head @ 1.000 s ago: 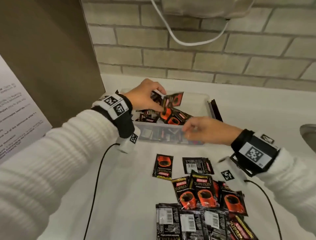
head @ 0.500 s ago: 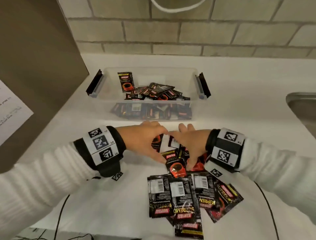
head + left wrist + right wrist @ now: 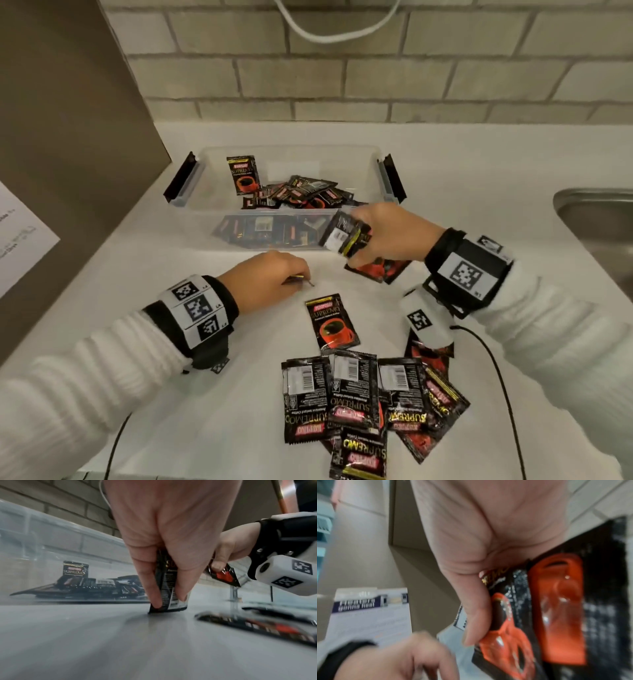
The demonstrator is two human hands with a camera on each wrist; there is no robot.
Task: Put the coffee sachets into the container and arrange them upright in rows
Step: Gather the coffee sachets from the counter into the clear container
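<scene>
The left hand (image 3: pixel 171 536) pinches a black sachet (image 3: pixel 169 588) on edge against the white counter (image 3: pixel 212 394), fingers pointing down, knuckles up at frame centre. The right hand (image 3: pixel 387 236), raised at centre right, is curled round a small bunch of sachets (image 3: pixel 346 236), glossy black with orange cups. Above it at upper centre sits the clear container (image 3: pixel 205 192): one sachet upright at the back wall (image 3: pixel 243 174), the others lying in a jumble. More loose sachets (image 3: pixel 356 404) are scattered flat along the lower centre of the frame.
</scene>
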